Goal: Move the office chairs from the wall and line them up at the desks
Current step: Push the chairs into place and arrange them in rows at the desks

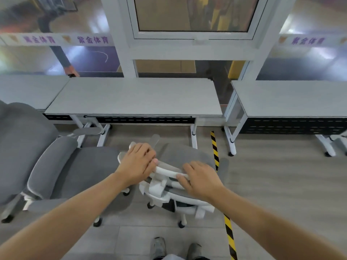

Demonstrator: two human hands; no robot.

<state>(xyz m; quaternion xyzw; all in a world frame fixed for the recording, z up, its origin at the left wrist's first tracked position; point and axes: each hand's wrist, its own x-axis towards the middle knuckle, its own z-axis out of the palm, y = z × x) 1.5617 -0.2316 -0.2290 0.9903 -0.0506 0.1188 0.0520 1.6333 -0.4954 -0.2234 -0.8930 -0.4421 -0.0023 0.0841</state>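
2 shoes (158,247) at the bottom edge, person standing just behind the chair (180,156). Both arms reach forward and down. Left hand (138,162) has its fingers curled over the top of the white plastic back frame (169,170), thumb on the near side, gripping it. Right hand (201,178) just to the right on the same frame, fingers curled round the bar, gripping too. Hands near each other, left a bit further forward.

Chair sits directly under and ahead of the hands: grey mesh fabric back, white moulded frame, castor base on the floor (281,184) below. Blurred, so armrest detail is unclear. Its back edge runs roughly left to right and looks skewed, right end nearer the person.

Key relation: worktop (135,96) lies straight ahead beyond the hands, its long edge running left-right, chair still apart from it. Judgement: push forward and square it up to that edge.

Second chair (56,166) to the left of the left hand, grey padded, near the worktop. Black-yellow hazard tape (215,151) on the floor right of the right hand. Worktops flat, matte grey, white legs. Glass partition (191,15) beyond
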